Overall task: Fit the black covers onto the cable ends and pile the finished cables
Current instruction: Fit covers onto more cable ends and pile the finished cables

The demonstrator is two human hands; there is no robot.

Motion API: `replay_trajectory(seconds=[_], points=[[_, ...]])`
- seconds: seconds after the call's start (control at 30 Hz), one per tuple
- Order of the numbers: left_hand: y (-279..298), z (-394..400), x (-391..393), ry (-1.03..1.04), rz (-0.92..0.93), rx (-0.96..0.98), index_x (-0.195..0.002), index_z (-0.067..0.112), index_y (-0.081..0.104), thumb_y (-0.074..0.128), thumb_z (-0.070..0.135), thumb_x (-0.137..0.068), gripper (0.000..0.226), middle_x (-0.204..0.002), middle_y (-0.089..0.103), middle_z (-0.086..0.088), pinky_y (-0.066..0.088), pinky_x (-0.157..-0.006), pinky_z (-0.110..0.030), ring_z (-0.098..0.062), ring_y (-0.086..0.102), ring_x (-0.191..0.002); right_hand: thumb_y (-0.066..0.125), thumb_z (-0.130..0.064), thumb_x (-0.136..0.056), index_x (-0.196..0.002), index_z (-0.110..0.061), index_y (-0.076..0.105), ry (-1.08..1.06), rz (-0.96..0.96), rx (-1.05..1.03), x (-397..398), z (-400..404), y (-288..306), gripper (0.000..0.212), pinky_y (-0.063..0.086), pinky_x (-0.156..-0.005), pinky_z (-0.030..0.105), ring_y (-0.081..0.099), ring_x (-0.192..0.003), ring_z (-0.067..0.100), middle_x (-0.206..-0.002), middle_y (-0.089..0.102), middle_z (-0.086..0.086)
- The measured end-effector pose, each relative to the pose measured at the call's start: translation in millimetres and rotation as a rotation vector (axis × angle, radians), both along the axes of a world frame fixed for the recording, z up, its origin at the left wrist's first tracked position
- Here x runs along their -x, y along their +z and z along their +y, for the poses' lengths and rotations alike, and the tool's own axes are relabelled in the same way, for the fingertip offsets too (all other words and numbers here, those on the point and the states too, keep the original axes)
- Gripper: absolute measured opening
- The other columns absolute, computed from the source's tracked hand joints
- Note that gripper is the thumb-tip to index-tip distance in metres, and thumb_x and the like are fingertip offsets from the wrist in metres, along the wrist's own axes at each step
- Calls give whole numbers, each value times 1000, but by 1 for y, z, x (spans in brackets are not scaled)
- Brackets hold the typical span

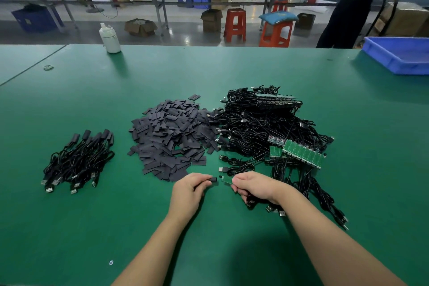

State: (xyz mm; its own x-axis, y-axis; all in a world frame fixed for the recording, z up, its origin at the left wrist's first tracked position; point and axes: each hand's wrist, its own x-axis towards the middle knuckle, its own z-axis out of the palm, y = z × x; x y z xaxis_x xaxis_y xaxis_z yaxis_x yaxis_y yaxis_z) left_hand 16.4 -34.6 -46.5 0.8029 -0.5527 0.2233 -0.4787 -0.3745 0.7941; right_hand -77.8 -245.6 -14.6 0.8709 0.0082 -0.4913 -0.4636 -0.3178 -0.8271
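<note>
My left hand (189, 189) pinches a black cover (213, 180) with its open end pointing right. My right hand (251, 187) grips a cable whose small green board end (226, 179) points left, a short gap from the cover. A heap of flat black covers (170, 137) lies just beyond my hands. To its right sprawls a tangle of bare cables with green boards (274, 132). A smaller pile of covered cables (77, 161) sits at the left on the green table (232, 72).
A white bottle (110, 38) stands at the table's far edge. A blue bin (399, 54) occupies the far right corner. Loose cables with USB plugs (325, 206) trail beside my right forearm. A person (355, 4) stands beyond the table at the right, near orange stools (275, 32).
</note>
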Motion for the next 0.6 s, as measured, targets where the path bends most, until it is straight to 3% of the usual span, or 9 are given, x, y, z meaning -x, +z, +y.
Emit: replay_trajectory(seconds=[0.27, 0.47, 0.6], points=[[6, -1, 5, -23, -99, -31, -99, 17, 79, 74, 13, -87, 14, -97, 74, 10, 51, -87, -25, -6, 67, -90, 44, -34, -106, -84, -19, 62, 30, -4, 66, 0, 1, -1, 31, 46, -64, 23, 47, -56, 9, -59, 42, -11], [5, 0, 4, -43, -110, -19, -100, 21, 79, 74, 16, -87, 14, -96, 73, 15, 50, -86, -19, 2, 65, -89, 47, -42, -101, -77, -28, 66, 52, 2, 140, -3, -1, -4, 34, 45, -70, 29, 46, -57, 9, -60, 47, -12], [3, 0, 8, -101, -195, -60, -102, 20, 78, 71, 19, -89, 14, -97, 73, 13, 51, -82, -21, -3, 66, -87, 47, -45, -100, -75, -32, 67, 63, 21, 170, -5, -2, -5, 35, 46, -72, 30, 47, -53, 7, -57, 50, -16]])
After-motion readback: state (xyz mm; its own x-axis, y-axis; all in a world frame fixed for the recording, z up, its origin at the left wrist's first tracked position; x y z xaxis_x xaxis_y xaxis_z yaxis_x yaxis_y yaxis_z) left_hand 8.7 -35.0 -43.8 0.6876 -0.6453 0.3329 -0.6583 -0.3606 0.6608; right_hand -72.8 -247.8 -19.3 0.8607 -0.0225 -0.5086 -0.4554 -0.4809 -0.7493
